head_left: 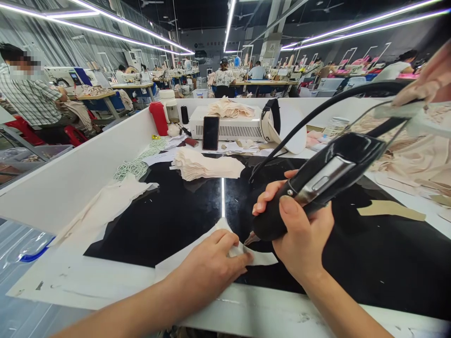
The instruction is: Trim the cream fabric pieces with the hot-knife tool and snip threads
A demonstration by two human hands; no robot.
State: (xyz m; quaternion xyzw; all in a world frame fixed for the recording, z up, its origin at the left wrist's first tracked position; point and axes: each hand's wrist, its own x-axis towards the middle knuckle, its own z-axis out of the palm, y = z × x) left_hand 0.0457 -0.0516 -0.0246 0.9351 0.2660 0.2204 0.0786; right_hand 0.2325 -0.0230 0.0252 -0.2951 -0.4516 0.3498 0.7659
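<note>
From the head camera I look down at my table (105, 281), a white top with a black glossy mat (169, 220) laid over its middle. My left hand (211, 263) lies flat, fingers together, pressing a pale fabric piece (259, 258) down on the mat at the near edge. My right hand (299, 234) is wrapped tight around the black handle of a corded cutting tool (317, 183), thumb on top. The tool's metal tip (251, 238) points down and touches the fabric piece just beside my left fingertips. A black cable (317, 110) loops up from the tool toward the right.

By my reckoning the work on this piece is under way, not finished: the tip sits at one edge, and most of the piece stretches uncut toward the left under my palm. A stack of similar cut pieces (204, 166) rests farther back on the mat, which suggests a good many are already done. Looser pale fabric (416, 155) is heaped at the right, perhaps waiting.

Behind the stack stand a white machine box (243, 126) with a phone (210, 133) leaning on it, and a red bottle (159, 117). At the far left a person in a checked shirt (31, 101) sits at another station.
</note>
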